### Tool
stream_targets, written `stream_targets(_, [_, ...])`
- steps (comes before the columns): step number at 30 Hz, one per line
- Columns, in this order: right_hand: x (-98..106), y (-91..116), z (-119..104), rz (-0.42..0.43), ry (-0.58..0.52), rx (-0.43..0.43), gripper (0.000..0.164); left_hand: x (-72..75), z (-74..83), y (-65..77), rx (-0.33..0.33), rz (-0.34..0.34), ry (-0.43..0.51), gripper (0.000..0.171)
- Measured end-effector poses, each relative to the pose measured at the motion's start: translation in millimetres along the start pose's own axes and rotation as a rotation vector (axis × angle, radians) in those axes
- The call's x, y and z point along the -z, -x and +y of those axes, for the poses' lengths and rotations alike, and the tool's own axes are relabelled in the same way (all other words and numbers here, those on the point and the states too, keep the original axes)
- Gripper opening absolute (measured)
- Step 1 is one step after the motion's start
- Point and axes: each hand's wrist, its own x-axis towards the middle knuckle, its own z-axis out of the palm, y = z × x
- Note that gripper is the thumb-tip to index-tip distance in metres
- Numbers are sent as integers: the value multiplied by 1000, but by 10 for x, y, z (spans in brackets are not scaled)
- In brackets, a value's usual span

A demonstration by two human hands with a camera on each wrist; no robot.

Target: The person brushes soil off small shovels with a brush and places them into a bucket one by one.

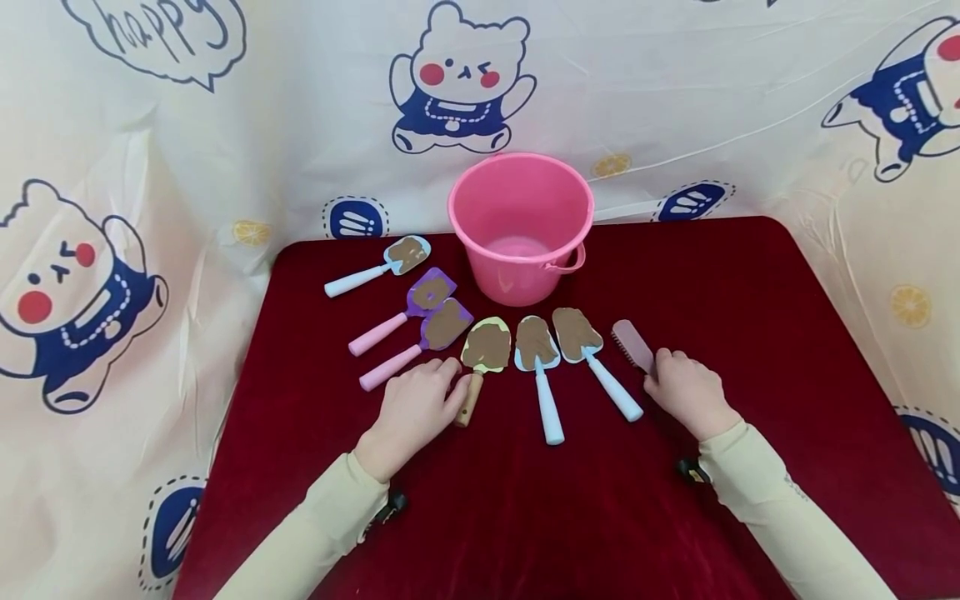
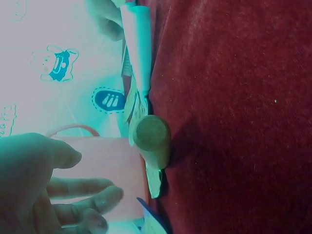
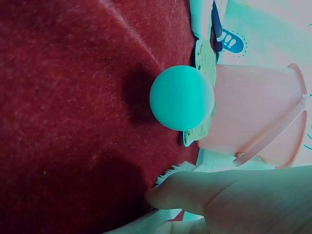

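Note:
My left hand (image 1: 415, 402) hovers at a small trowel with a wooden handle (image 1: 469, 402) and a pale green blade smeared with brown (image 1: 486, 347). In the left wrist view its loosely bent fingers (image 2: 87, 185) hold nothing, and the handle end (image 2: 152, 135) stands apart from them. My right hand (image 1: 692, 392) grips a pinkish brush (image 1: 633, 343), its bristled head showing past the fingers. The right wrist view has the thumb over the brush, white bristles (image 3: 174, 171) beyond it. Nearest the right hand lies a blue-handled trowel (image 1: 613, 387) with a brown-covered blade.
Another blue-handled trowel (image 1: 549, 407) lies at the middle. Two purple trowels with pink handles (image 1: 390, 367) are to the left, and a pale blue trowel (image 1: 356, 281) lies farther back. A pink bucket (image 1: 517, 279) stands behind them on the dark red cloth (image 1: 480, 517), before a printed curtain (image 1: 322, 108).

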Motion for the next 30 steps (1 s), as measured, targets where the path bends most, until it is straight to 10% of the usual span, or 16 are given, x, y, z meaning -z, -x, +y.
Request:
stream_targets(12, [28,15,47,-207,-158,-45,18,42,52,-134,-28,8,7,29])
stream_targets(30, [-38,48,51,-36,-138,26,33,43,83,-82,-3,-58,21,35])
